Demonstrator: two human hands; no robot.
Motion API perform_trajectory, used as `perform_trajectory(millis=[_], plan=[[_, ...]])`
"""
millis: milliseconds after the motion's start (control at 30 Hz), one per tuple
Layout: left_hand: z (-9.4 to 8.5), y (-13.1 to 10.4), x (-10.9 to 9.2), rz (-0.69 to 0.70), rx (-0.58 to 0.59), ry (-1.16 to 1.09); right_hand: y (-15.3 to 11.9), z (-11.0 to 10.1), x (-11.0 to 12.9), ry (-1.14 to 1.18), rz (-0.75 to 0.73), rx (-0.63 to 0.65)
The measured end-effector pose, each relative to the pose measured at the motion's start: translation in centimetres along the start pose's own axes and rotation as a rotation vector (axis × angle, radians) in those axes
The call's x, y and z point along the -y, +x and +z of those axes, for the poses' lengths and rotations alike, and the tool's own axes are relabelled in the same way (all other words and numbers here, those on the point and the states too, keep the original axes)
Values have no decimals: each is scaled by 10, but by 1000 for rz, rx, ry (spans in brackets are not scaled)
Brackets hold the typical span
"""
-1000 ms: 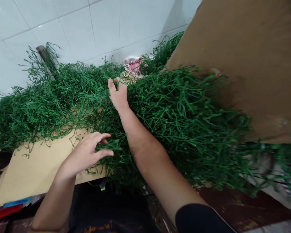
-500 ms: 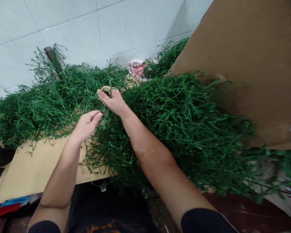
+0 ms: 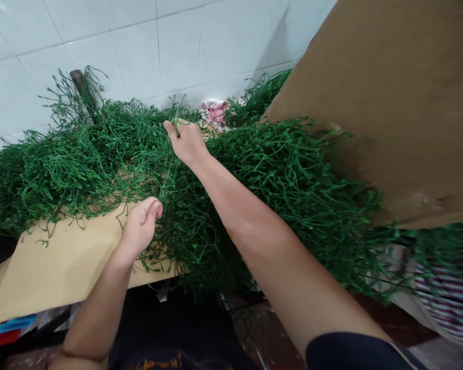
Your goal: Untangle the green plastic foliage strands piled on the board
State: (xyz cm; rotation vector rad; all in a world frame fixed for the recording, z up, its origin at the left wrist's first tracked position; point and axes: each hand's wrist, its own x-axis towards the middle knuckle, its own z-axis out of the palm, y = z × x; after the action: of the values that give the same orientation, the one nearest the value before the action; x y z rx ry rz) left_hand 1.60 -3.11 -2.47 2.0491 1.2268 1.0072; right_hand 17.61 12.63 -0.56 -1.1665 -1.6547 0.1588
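My right hand (image 3: 188, 143) is closed, with a green plastic-looking stem (image 3: 177, 127) pinched between thumb and fingers. Lower and to the left, my left hand (image 3: 143, 222) is closed too, its fingertips curled in. A faint pale strand (image 3: 167, 177) runs up from it toward my right hand; what the left fingers hold is too small to make out. Under and beside my right forearm lies a large heap of thin green branching stems (image 3: 278, 174). Another long heap of the same stems (image 3: 73, 159) spreads out to the left of both hands.
A cardboard sheet (image 3: 61, 262) lies under the stems at the front left. At the right stands a big brown cardboard panel (image 3: 401, 103). White wall tiles (image 3: 131, 51) rise behind. A wooden post (image 3: 81, 90), a pink and white cloth (image 3: 216, 113) and striped fabric (image 3: 447, 298) are around the heaps.
My hands have moved apart. The right went up and a little to the right with the stem, and the left came down toward me. Both stay closed.
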Motion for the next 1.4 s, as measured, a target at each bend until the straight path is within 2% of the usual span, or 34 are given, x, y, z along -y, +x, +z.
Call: perform_trajectory(millis=[67, 167, 233, 300, 367, 433, 500, 600, 700, 767, 867, 967, 1100, 1233, 1333, 1400], plan=[[-4, -9, -11, 123, 16, 12, 10, -1, -13, -33, -11, -44], [-12, -26, -31, 373, 132, 28, 25, -14, -37, -63, 50, -145], [-15, -32, -38, 401, 192, 61, 31, -30, -42, -62, 91, -146], [-14, -29, -37, 310, 233, 130, 30, -44, -33, -32, 77, -74], [-12, -19, -28, 205, 272, 221, 22, -54, -11, 24, 18, 45], [-11, -5, -16, 138, 235, 279, 12, -59, 14, 85, -50, 179], [-15, 8, -4, 81, 96, 250, 3, -62, 34, 135, -93, 287], [-26, 25, 10, -23, -152, 14, -7, -64, 49, 201, -113, 391], [-33, 38, 13, -79, -285, -252, -14, -63, 55, 260, -140, 493], [-30, 45, 9, -84, -246, -365, -17, -60, 61, 286, -156, 559], [-18, 51, 2, -112, -50, -447, -20, -53, 69, 286, -137, 607], [-9, 51, -1, -169, 50, -433, -20, -48, 69, 226, -91, 562], [-7, 41, 3, -160, 29, -359, -19, -45, 52, 56, -69, 390], [-9, 29, 6, -139, 68, -247, -20, -33, 39, -130, -69, 194], [-8, 18, 3, -110, 16, -187, -14, -22, 32, -163, -72, 101], [-10, 5, -2, -55, 5, -131, -3, -23, 20, -146, -14, 22]])
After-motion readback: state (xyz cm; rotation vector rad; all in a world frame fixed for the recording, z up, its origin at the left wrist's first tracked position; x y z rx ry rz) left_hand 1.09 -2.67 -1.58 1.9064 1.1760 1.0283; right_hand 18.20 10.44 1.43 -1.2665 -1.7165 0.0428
